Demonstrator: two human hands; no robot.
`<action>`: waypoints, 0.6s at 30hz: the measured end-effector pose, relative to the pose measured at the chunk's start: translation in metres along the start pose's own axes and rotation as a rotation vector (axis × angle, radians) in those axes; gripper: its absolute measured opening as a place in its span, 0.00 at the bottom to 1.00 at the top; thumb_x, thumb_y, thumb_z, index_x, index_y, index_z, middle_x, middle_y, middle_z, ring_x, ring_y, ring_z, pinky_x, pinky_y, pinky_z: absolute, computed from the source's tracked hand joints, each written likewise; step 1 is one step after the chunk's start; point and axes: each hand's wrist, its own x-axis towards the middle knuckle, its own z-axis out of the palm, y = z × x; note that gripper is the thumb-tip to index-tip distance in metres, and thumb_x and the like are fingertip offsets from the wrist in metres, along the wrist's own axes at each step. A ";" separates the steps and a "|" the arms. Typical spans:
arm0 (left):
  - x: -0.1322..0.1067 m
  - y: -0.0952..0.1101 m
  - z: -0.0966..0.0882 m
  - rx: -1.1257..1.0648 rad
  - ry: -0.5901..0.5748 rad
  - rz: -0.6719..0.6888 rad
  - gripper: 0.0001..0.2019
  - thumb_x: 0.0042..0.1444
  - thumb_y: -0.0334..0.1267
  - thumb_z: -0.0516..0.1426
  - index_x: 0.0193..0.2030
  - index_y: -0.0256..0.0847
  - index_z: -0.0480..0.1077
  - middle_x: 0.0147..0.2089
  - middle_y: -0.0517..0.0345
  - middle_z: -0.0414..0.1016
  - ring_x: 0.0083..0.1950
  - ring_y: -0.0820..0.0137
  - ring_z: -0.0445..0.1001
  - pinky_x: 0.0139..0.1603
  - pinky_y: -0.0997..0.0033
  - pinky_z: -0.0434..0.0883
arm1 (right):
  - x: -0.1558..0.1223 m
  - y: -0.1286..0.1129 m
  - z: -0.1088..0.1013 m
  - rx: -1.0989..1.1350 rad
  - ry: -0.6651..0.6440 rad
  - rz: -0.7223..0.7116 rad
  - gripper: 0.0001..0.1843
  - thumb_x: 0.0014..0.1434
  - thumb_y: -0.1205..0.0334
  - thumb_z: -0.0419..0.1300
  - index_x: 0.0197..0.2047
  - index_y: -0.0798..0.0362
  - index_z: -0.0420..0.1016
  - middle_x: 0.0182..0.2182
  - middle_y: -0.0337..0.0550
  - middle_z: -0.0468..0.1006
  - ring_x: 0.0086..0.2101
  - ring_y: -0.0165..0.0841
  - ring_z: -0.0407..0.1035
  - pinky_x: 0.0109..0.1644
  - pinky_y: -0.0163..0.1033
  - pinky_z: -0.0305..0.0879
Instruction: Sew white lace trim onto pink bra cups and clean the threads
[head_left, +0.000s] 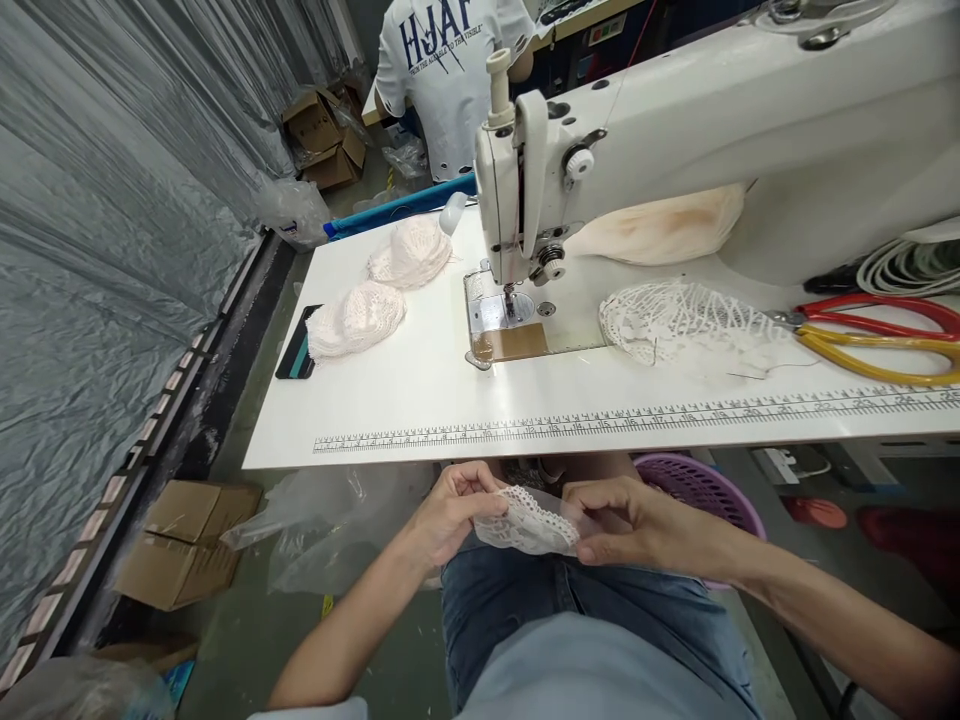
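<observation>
Above my lap, just off the table's front edge, a white lace piece (529, 525) with a scalloped border is stretched between my hands. My left hand (461, 510) pinches its left end between thumb and fingers. At the other end my right hand (622, 520) is closed on the lace and some sheer fabric. Beyond the table edge stands a white sewing machine (517, 190), its needle area over the metal plate. Two pale pink lace cups (356, 322) lie to the left of it. White lace pieces (675, 320) lie to its right.
Red-and-yellow-handled scissors (877, 335) rest at the right of the table. A printed ruler (600, 425) runs along the front edge. Below right is a purple basket (705, 490); cardboard boxes (187, 540) stand on the floor at left. Another person (450, 80) sits ahead, back turned.
</observation>
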 end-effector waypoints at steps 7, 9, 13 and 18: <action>0.001 0.002 0.003 -0.013 0.048 0.011 0.12 0.36 0.32 0.68 0.21 0.34 0.68 0.27 0.57 0.75 0.27 0.74 0.71 0.29 0.75 0.65 | 0.005 0.004 0.002 0.041 0.070 -0.013 0.17 0.54 0.48 0.62 0.29 0.56 0.73 0.28 0.38 0.67 0.30 0.30 0.60 0.34 0.36 0.55; 0.001 0.003 0.003 -0.018 0.055 0.021 0.12 0.36 0.32 0.68 0.21 0.35 0.67 0.27 0.57 0.75 0.27 0.74 0.71 0.30 0.75 0.65 | 0.004 0.005 0.000 0.009 0.081 -0.009 0.17 0.54 0.48 0.62 0.29 0.55 0.72 0.28 0.38 0.67 0.30 0.30 0.60 0.34 0.35 0.55; 0.002 0.003 0.000 -0.062 0.035 0.027 0.13 0.38 0.32 0.67 0.20 0.35 0.66 0.25 0.59 0.74 0.26 0.75 0.70 0.29 0.76 0.64 | 0.000 0.003 -0.004 -0.007 0.050 -0.011 0.14 0.55 0.51 0.62 0.30 0.54 0.71 0.28 0.38 0.69 0.31 0.31 0.61 0.35 0.36 0.56; 0.003 0.003 -0.005 -0.086 0.046 0.025 0.14 0.39 0.33 0.67 0.21 0.36 0.64 0.24 0.62 0.73 0.25 0.76 0.69 0.29 0.76 0.64 | -0.003 0.002 -0.006 0.032 0.015 0.021 0.14 0.54 0.51 0.62 0.31 0.54 0.70 0.28 0.38 0.68 0.31 0.31 0.60 0.35 0.36 0.56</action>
